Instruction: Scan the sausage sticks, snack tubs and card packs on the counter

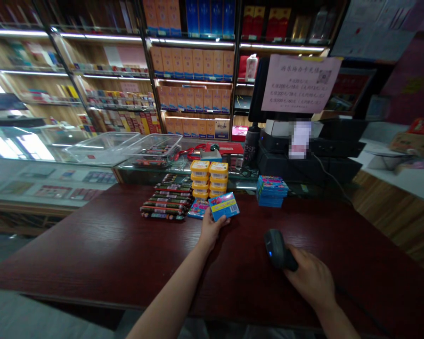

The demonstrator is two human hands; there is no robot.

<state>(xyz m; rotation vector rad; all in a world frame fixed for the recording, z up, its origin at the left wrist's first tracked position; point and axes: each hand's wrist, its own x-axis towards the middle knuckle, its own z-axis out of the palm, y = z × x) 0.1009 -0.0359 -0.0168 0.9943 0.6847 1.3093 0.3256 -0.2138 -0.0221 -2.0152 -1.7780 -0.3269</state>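
Note:
My left hand grips a flat blue packet with a yellow band and a barcode, held tilted above the dark red wooden counter. Just behind it, another blue packet lies on the counter. My right hand is wrapped round the handle of a black barcode scanner, which has a small blue light. Farther back stand two stacks of yellow-lidded tubs. Left of them lie several dark wrapped sticks in rows. A stack of similar blue packets sits at the right.
The wooden counter meets glass display cases at its left and back. Clear plastic bins stand there. A black bottle is beside a monitor with a paper notice. Boxed goods fill the rear shelves.

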